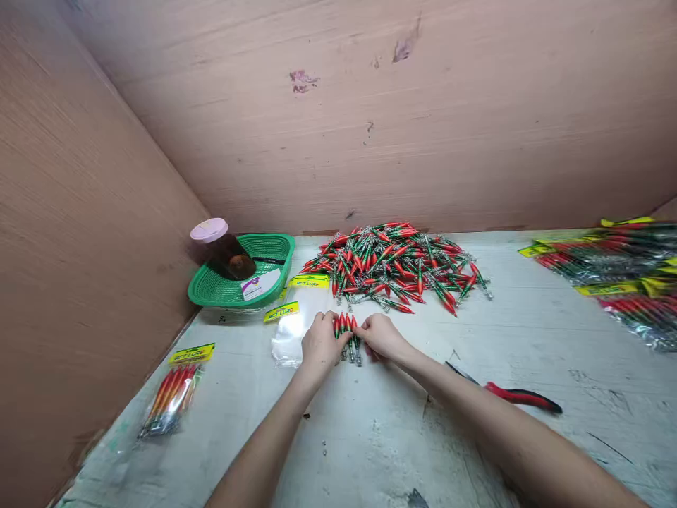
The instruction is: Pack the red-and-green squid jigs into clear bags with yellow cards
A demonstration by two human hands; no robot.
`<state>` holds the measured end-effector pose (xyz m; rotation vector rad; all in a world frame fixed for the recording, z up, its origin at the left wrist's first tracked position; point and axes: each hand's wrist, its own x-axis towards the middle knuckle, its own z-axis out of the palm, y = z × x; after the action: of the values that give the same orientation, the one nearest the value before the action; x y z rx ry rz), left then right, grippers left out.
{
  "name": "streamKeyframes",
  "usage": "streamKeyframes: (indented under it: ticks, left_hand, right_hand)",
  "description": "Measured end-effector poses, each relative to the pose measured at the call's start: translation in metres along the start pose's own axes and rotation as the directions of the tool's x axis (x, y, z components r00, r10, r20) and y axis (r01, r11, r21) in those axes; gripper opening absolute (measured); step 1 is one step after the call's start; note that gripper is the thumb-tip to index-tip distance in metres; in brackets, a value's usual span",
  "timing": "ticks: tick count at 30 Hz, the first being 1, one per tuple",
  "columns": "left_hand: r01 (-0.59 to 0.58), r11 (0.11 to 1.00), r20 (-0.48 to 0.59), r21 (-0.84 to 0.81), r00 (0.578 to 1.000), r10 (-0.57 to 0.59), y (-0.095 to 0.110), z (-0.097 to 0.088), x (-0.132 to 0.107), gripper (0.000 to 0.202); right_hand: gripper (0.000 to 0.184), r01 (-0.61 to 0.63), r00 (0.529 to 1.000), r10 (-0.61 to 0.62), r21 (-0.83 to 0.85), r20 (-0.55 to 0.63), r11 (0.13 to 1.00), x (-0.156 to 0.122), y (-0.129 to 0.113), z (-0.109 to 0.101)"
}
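Note:
Several red-and-green fishing lures lie side by side on the table between my hands, red tips pointing away from me. My left hand is closed on the row from the left, its thumb across the lures. From the right, my right hand pinches at the outermost lure with fingers curled. A big heap of loose lures of the same kind lies just beyond. Left of it, close to my left hand, are clear plastic bags with yellow "BCT LURE" header cards.
A green basket at the back left holds a dark jar with a pink lid. A filled lure packet lies front left. Red-and-black pliers lie near my right forearm. Filled packets are piled far right. Wooden walls enclose the back and left.

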<state>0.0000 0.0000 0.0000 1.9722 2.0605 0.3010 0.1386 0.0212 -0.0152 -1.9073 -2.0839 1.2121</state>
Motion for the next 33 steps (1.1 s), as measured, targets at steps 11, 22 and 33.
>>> streamKeyframes:
  ticks: [11, 22, 33]
  left_hand:
    - [-0.264, 0.964, -0.121, 0.016, 0.957, 0.264, 0.047, 0.001, 0.029, 0.022]
    - [-0.233, 0.959, -0.113, 0.161, 0.961, 0.252, 0.086, 0.018, 0.062, 0.024]
    - [-0.391, 0.889, 0.077, 0.237, 0.920, 0.384, 0.090, 0.011, 0.059, 0.021]
  right_hand:
    - [0.022, -0.030, 0.871, -0.109, -0.274, -0.480, 0.961, -0.015, 0.063, -0.086]
    - [0.019, 0.064, 0.717, -0.282, -0.343, -0.637, 0.937, 0.007, 0.069, -0.073]
    - [0.018, 0.358, 0.610, -0.247, -0.016, -0.753, 0.934, -0.021, 0.086, -0.070]
